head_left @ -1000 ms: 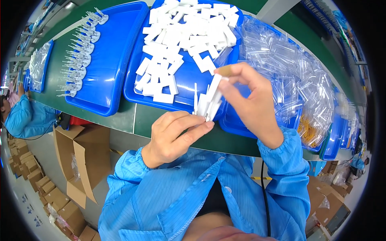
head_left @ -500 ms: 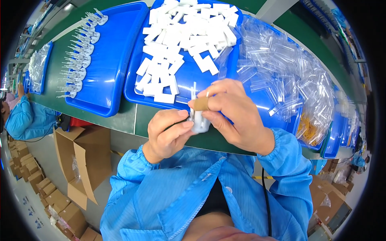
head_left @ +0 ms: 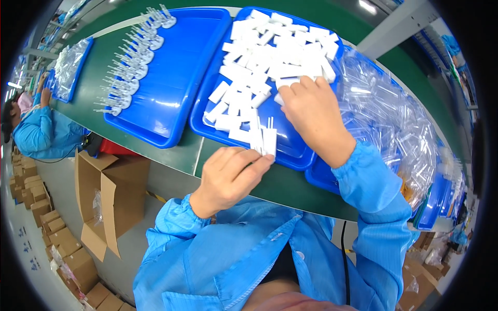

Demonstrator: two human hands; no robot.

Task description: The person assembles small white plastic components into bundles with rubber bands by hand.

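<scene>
- Left hand closed: between thumb and fingers I pinch at least one white piece with thin prongs pointing up, over the near edge of the middle blue tray.
- Right hand over that tray, fingers bent down at the white blocks; I cannot tell whether they grip one.
- To the left, clear pronged parts line another blue tray.
- Clear plastic pieces lie heaped on my right.
</scene>
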